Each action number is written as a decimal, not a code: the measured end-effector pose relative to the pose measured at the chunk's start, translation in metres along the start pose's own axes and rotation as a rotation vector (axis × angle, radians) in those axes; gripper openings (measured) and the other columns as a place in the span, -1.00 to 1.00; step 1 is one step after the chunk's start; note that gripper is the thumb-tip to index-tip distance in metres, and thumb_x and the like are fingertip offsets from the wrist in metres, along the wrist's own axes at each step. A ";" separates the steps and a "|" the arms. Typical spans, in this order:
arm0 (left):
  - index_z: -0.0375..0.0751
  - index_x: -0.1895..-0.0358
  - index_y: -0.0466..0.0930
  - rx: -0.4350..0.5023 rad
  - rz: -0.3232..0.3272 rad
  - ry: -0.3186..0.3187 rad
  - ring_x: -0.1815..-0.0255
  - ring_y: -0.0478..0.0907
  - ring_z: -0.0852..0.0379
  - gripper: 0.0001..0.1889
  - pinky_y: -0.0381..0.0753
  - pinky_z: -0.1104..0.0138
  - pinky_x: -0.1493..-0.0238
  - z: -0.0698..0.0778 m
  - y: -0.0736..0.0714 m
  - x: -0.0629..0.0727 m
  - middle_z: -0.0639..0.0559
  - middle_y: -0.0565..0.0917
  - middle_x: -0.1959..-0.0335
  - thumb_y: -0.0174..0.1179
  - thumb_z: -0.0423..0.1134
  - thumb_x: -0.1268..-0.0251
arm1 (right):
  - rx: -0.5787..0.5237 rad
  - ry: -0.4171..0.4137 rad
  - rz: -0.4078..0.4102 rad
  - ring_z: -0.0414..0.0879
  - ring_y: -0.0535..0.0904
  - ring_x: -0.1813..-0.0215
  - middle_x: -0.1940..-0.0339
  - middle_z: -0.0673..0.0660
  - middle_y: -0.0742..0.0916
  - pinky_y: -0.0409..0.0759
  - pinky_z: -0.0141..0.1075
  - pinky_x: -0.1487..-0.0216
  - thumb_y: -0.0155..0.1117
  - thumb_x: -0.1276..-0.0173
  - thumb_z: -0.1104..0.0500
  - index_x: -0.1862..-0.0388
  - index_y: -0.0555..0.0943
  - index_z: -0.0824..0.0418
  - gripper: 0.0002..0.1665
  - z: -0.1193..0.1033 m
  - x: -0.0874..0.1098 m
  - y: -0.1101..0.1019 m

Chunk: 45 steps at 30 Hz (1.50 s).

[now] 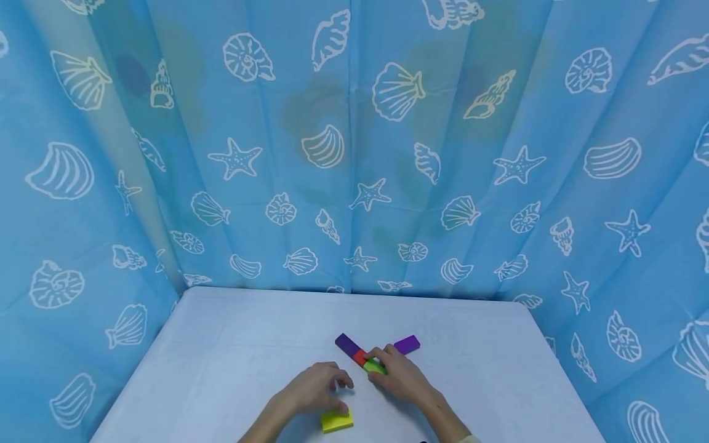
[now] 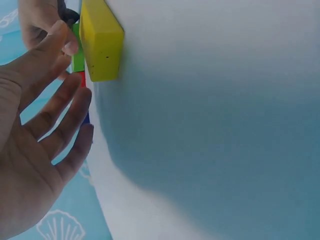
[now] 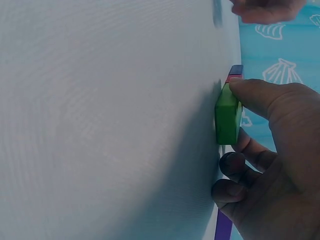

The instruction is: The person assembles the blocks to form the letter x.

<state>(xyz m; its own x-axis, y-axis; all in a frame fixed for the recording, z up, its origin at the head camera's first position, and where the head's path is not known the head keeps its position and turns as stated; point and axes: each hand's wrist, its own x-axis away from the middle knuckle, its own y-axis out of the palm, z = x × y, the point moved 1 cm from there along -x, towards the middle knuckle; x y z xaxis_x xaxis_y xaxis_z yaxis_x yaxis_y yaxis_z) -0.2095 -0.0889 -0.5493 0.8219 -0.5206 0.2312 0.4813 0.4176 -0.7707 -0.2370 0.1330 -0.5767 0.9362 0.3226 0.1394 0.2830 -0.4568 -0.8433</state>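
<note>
**A:** What does the head view show?

**B:** A white table (image 1: 221, 351) before a light-blue curtain (image 1: 365, 154) printed with white shells. Three blocks lie end to end in a slanting row: a dark violet-blue oblong block (image 1: 348, 344), a short red block (image 1: 359, 356) and a bright green rectangular block (image 1: 375, 367). The right hand (image 1: 401, 374) pinches the green block, covering part of it. A purple oblong block (image 1: 407, 344) projects beyond that hand, its near end hidden.

**A:** And the left hand (image 1: 318, 386)?

**B:** It grasps nothing; its fingers are loosely bent near a bright yellow rectangular block (image 1: 336, 421), nearest the viewer.

**A:** The left wrist view?

**B:** Left fingers spread beside the yellow block, standing in front of the row and masking much of the red and violet-blue blocks. Whether the thumb touches yellow cannot be told from the head view.

**A:** The right wrist view?

**B:** The right thumb overlaps the junction of green and red; the purple block shows below the curled fingers, partly obscured.
</note>
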 end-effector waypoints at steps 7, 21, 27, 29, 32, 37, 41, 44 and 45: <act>0.22 0.08 0.75 -0.021 -0.048 0.014 0.31 0.48 0.33 -0.68 0.53 0.40 0.22 -0.004 0.008 0.005 0.37 0.59 0.32 0.54 -0.02 -0.04 | 0.013 0.000 -0.002 -0.15 0.46 0.22 0.17 -0.06 0.54 0.54 -0.18 0.15 0.39 -0.34 -0.08 -0.18 0.62 -0.13 -0.56 0.002 -0.001 0.002; 0.27 0.07 0.74 -0.069 -0.108 0.033 0.29 0.47 0.41 -0.63 0.53 0.41 0.21 -0.007 0.010 0.013 0.41 0.58 0.32 0.55 0.06 0.01 | -0.008 0.031 -0.010 -0.13 0.48 0.18 0.15 -0.04 0.56 0.61 -0.10 0.05 0.41 -0.32 -0.08 -0.17 0.63 -0.14 -0.56 0.000 -0.002 0.002; 0.26 0.04 0.73 -0.092 -0.097 0.051 0.32 0.46 0.42 -0.59 0.53 0.41 0.21 -0.010 0.013 0.016 0.40 0.57 0.35 0.56 0.07 0.04 | -0.007 0.036 -0.002 -0.13 0.47 0.19 0.16 -0.04 0.56 0.60 -0.11 0.06 0.42 -0.32 -0.06 -0.16 0.63 -0.14 -0.58 0.000 -0.001 0.002; 0.25 0.03 0.73 -0.099 -0.090 0.063 0.32 0.46 0.42 -0.58 0.53 0.42 0.22 -0.010 0.013 0.017 0.40 0.57 0.35 0.56 0.07 0.04 | -0.011 0.038 -0.002 -0.13 0.47 0.19 0.16 -0.05 0.55 0.60 -0.11 0.06 0.42 -0.33 -0.06 -0.16 0.63 -0.14 -0.58 -0.001 0.000 0.002; 0.25 0.03 0.73 -0.105 -0.081 0.073 0.33 0.46 0.44 -0.57 0.53 0.43 0.23 -0.011 0.014 0.018 0.41 0.56 0.35 0.56 0.08 0.06 | -0.017 0.044 -0.003 -0.12 0.47 0.18 0.16 -0.05 0.55 0.59 -0.10 0.06 0.41 -0.33 -0.06 -0.16 0.62 -0.15 -0.59 0.000 0.000 0.002; 0.26 0.03 0.73 -0.116 -0.068 0.075 0.33 0.46 0.44 -0.55 0.52 0.43 0.24 -0.014 0.016 0.020 0.42 0.56 0.35 0.57 0.08 0.08 | -0.019 0.049 -0.006 -0.12 0.47 0.18 0.16 -0.05 0.55 0.59 -0.10 0.06 0.40 -0.34 -0.06 -0.16 0.62 -0.15 -0.59 0.000 0.000 0.003; 0.27 0.03 0.72 -0.124 -0.068 0.078 0.33 0.46 0.44 -0.55 0.53 0.43 0.25 -0.015 0.016 0.021 0.43 0.55 0.35 0.57 0.08 0.08 | -0.016 0.047 -0.004 -0.12 0.47 0.18 0.15 -0.04 0.55 0.59 -0.08 0.06 0.40 -0.35 -0.06 -0.17 0.62 -0.15 -0.59 -0.001 0.000 0.003; 0.26 0.02 0.72 -0.119 -0.071 0.081 0.32 0.47 0.43 -0.56 0.53 0.43 0.24 -0.015 0.015 0.021 0.43 0.56 0.34 0.57 0.06 0.06 | -0.008 0.049 -0.002 -0.12 0.47 0.18 0.15 -0.05 0.55 0.59 -0.09 0.06 0.40 -0.35 -0.07 -0.17 0.62 -0.16 -0.58 -0.001 0.000 0.003; 0.26 0.02 0.72 -0.117 -0.071 0.081 0.32 0.47 0.43 -0.57 0.53 0.43 0.23 -0.014 0.015 0.021 0.43 0.56 0.34 0.57 0.06 0.05 | -0.006 0.050 -0.003 -0.12 0.47 0.18 0.15 -0.05 0.55 0.59 -0.09 0.06 0.39 -0.35 -0.07 -0.18 0.62 -0.16 -0.58 -0.001 0.000 0.003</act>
<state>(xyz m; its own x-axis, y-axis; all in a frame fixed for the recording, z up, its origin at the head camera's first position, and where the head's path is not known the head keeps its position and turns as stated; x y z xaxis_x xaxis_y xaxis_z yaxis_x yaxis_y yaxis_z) -0.1891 -0.1044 -0.5644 0.7573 -0.6063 0.2426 0.4947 0.2902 -0.8191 -0.2359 0.1311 -0.5790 0.9447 0.2817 0.1679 0.2867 -0.4611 -0.8397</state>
